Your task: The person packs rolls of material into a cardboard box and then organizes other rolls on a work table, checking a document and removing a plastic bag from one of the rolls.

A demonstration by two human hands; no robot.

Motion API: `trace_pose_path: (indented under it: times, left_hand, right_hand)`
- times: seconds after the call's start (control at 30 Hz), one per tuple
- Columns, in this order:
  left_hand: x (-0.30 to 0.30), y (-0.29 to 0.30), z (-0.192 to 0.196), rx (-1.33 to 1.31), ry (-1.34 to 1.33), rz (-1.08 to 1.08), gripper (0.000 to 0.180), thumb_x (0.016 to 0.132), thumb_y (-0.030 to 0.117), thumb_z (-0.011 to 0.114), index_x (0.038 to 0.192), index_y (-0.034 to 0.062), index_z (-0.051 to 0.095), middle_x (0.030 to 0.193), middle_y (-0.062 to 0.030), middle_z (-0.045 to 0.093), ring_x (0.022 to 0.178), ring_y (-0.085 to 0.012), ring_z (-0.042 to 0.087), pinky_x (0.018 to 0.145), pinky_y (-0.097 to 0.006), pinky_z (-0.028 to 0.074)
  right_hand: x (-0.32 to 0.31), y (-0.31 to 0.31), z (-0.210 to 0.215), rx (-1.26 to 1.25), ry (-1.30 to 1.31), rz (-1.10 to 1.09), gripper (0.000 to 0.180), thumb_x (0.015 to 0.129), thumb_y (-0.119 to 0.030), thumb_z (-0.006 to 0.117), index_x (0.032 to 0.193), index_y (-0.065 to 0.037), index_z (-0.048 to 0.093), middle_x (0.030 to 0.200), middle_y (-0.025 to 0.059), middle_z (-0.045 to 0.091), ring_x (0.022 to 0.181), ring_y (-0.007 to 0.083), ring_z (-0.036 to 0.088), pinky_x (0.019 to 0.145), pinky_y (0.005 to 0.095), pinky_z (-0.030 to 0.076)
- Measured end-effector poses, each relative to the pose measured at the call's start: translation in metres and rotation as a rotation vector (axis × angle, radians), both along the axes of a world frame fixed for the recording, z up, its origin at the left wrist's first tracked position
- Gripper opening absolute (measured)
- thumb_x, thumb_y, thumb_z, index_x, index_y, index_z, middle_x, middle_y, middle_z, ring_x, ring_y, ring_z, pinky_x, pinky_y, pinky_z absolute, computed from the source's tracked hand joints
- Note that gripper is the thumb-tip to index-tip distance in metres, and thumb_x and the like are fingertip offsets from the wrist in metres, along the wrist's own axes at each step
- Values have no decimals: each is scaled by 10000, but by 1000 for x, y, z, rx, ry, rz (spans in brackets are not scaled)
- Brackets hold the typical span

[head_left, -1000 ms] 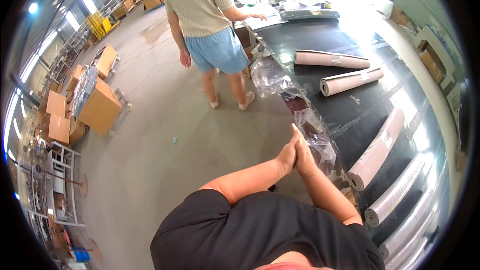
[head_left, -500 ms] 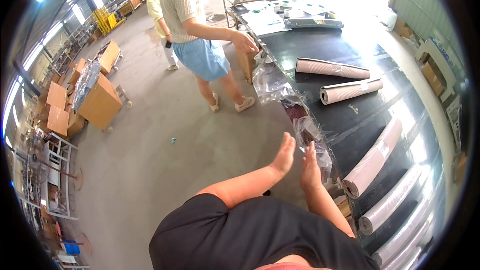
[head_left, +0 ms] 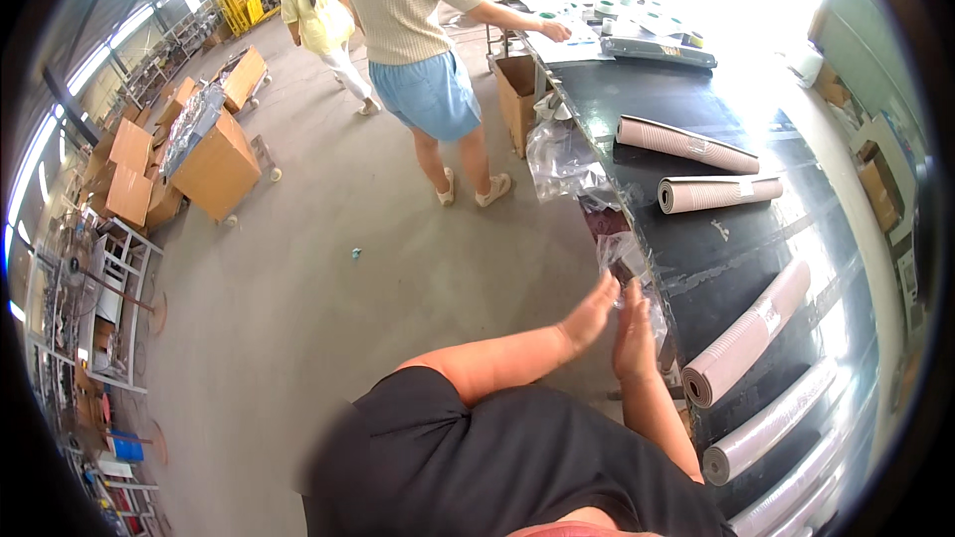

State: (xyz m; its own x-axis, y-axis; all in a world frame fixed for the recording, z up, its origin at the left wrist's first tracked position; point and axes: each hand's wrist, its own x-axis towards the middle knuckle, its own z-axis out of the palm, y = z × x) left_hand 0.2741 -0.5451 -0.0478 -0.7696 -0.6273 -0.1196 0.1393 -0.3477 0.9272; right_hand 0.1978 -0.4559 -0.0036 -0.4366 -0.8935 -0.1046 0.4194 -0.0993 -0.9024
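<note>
Your left hand (head_left: 587,316) and right hand (head_left: 634,336), both open, flank the clear bag (head_left: 629,264) at the surface (head_left: 696,239) edge: likely thin, limp, slippery, so pinch its rim.

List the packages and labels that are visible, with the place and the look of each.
Brown cardboard boxes: stacked at far left, flat-sided.
Open brown carton: on floor beside black table.
Clear plastic bags: hanging off table edge, crumpled.
Small white label: on a pinkish paper roll, right of right hand.
</note>
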Motion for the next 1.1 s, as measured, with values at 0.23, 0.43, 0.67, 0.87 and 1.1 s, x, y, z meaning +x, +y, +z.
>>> trace_pose_path:
  times: [0.23,0.43,0.67,0.87,1.1]
  left_hand:
    - [67,-94,74,-13,361,423,764,1034,558,302,1572,64,77,1656,-79,66,1512,-240,102,1207,-394,80]
    - [100,-100,119,596,759,100,867,962,665,320,1553,46,177,1594,-136,266,1451,-327,270,1156,-456,274]
    - [74,-85,103,682,586,316,815,978,637,312,1507,18,287,1526,-140,385,1390,-322,371,1135,-459,304]
    - [43,-23,71,594,226,148,550,1044,492,327,1349,52,454,1299,-84,565,1178,-236,528,1019,-372,427]
    - [46,-5,23,-767,-66,64,600,1073,335,258,1533,-39,166,1625,-178,132,1502,-299,117,1215,-398,95]
  right_hand:
    - [-43,21,87,-246,727,-395,760,1018,-527,317,1563,-22,152,1646,104,122,1520,258,76,1203,439,25]
    - [-49,7,108,-339,534,-420,806,1000,-597,307,1558,-28,184,1642,104,143,1513,266,120,1200,449,44]
    - [-13,-17,138,-735,1400,-702,780,998,-553,319,1519,26,282,1597,216,228,1492,352,190,1194,475,131]
    - [5,-37,-26,-39,1009,244,767,956,-523,450,1534,-50,278,1599,177,246,1443,349,298,1182,445,205]
    - [20,-39,-47,54,-484,-185,702,995,-588,393,1519,-128,315,1530,63,358,1329,269,432,1125,388,313]
